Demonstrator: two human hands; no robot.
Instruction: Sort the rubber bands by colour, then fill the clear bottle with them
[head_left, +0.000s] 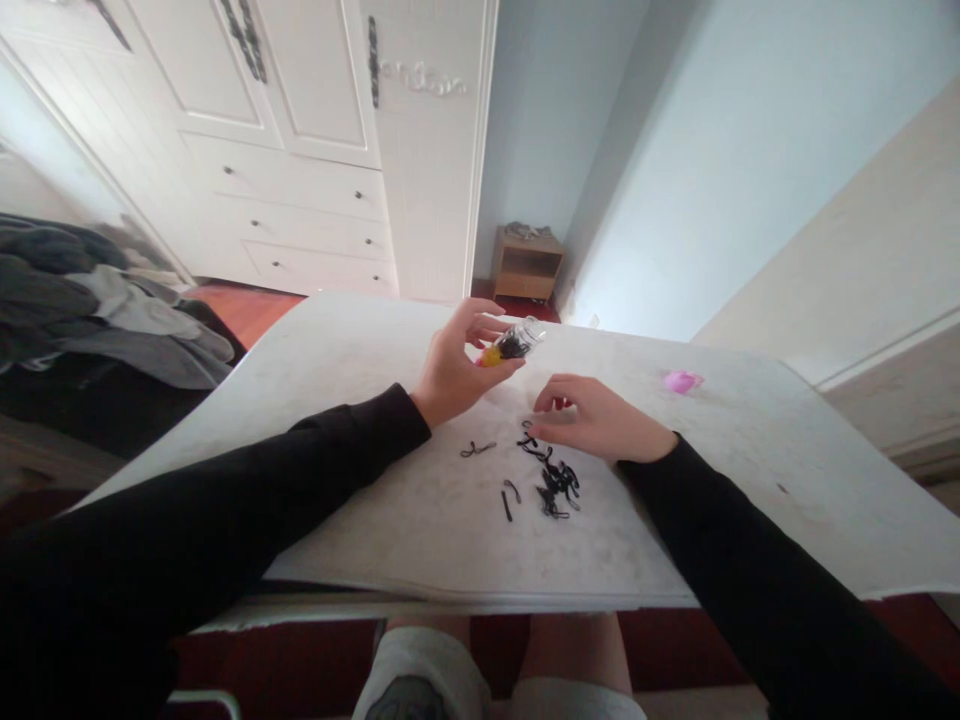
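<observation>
My left hand (pixel 466 362) is closed around a small clear container (pixel 517 340), tilted over the table with its transparent end to the right. Black bands show inside it, with yellow and a little pink at the end by my palm. To the right and lower, my right hand (pixel 589 412) hovers close to the tabletop, its fingers curled and the thumb apart from them. The thumb tip is beside the upper end of a pile of black elastic bands (pixel 559 485). A few loose bands (pixel 477 450) lie left of the pile.
The white table (pixel 360 500) has a pink object (pixel 682 381) on its right side. Beyond its far edge stand a white wardrobe (pixel 315 190) and a small wooden cabinet (pixel 528 265). Clothes (pixel 112 310) are heaped at the left. My legs are under the near edge.
</observation>
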